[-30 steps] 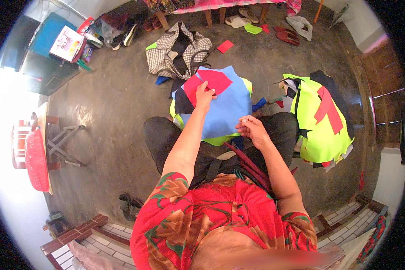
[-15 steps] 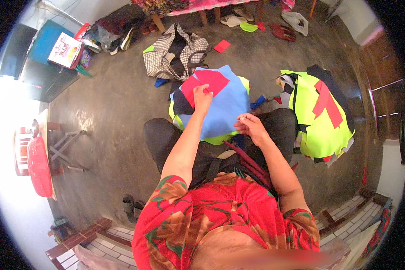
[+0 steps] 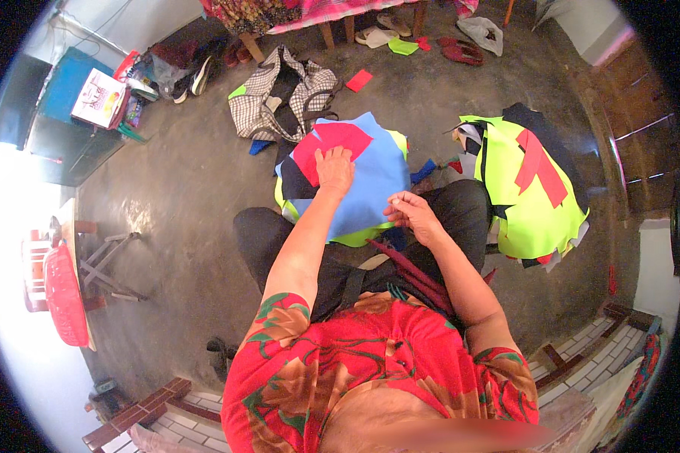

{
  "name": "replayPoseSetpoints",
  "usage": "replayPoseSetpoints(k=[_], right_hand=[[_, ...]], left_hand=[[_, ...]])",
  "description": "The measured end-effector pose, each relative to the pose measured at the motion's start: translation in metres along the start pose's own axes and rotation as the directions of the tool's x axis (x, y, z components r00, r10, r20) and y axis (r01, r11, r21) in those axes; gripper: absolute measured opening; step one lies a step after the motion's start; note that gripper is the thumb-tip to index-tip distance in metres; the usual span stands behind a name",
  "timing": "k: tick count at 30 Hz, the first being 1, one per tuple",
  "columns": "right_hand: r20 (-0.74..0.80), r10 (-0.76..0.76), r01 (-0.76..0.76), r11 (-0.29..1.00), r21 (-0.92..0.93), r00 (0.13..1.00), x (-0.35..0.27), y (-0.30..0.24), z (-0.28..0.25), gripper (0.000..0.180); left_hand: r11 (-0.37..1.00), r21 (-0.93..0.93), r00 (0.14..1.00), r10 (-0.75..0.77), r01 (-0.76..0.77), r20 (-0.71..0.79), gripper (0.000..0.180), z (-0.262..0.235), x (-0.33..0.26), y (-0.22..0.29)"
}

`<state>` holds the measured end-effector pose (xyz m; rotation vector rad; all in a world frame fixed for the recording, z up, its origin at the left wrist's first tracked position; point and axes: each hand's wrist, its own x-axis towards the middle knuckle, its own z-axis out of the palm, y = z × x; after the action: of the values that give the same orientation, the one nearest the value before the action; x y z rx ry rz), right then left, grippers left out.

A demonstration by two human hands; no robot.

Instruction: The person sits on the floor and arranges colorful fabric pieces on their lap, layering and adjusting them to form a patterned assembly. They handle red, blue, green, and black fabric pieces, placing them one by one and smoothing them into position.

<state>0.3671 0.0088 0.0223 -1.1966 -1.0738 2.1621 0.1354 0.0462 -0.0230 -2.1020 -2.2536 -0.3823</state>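
My left hand (image 3: pixel 335 172) lies flat with its fingers stretched out on a red cloth piece (image 3: pixel 347 139). That piece sits on a blue cloth sheet (image 3: pixel 374 175), the upper layer of a fabric pile in front of my lap. A black piece (image 3: pixel 298 183) and neon yellow edges (image 3: pixel 353 239) show around the pile. Over the blue sheet's right edge is my right hand (image 3: pixel 415 215), fingers curled and thumb drawn to the index finger. Whether anything small is pinched there cannot be made out.
To the right lies another pile of neon yellow cloth (image 3: pixel 540 226) with crossed red strips (image 3: pixel 540 170). A checked bag (image 3: pixel 253 102) gapes beyond my pile. Blue scraps (image 3: pixel 423 172) lie between the piles. Shoes (image 3: pixel 201 75) stand by the far wall; a folding stand (image 3: pixel 112 264) is left.
My left hand has gone from pinching the red piece to lying flat on it, and the piece now lies smoother. My right hand stays nearly in place. The whole view has shifted slightly.
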Motion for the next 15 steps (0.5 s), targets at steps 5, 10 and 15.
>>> replayPoseSetpoints(k=[5,10,15], right_hand=[[-0.017,0.018,-0.019,1.0,-0.019,1.0,-0.001,-0.002,0.002,0.018],[-0.004,0.013,-0.013,1.0,-0.018,1.0,-0.002,-0.003,0.003,0.019],[-0.026,-0.001,0.001,1.0,-0.021,1.0,-0.004,-0.002,0.002,0.02]], left_hand=[[0.992,-0.101,0.997,-0.074,0.073,0.0,0.016,0.004,0.005,-0.005],[0.976,-0.215,0.997,-0.033,0.017,-0.071,0.012,0.01,-0.002,-0.014],[0.977,-0.16,0.984,0.124,-0.143,-0.125,0.017,0.017,-0.007,-0.021]])
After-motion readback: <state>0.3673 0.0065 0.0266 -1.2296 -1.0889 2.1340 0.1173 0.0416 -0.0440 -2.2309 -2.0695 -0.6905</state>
